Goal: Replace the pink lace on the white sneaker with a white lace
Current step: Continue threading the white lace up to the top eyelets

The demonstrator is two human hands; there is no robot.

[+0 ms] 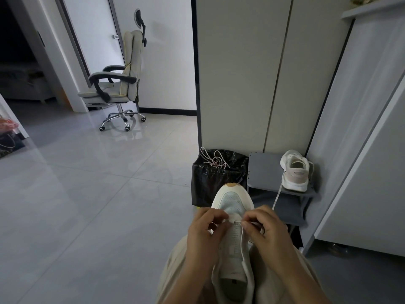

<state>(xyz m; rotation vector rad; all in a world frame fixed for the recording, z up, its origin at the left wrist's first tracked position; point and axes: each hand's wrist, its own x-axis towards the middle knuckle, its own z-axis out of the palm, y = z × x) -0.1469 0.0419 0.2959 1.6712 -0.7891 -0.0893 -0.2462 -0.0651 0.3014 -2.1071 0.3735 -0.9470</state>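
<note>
The sneaker (232,206) is held on the lap, toe pointing away. Its side is gripped by the left hand (203,229); the white lace (241,240) is pinched at a front eyelet by the right hand (266,229). The pink lace (215,160) is draped over the bin (210,185)

Two sneakers: lap sneaker (233,205) lower centre, rack sneaker (294,172) right. Two hands: left hand (203,235), right hand (268,229). One pink lace (215,160), one white lace (241,240), one bin (210,185), one chair (122,84), one rack (265,170).
</note>
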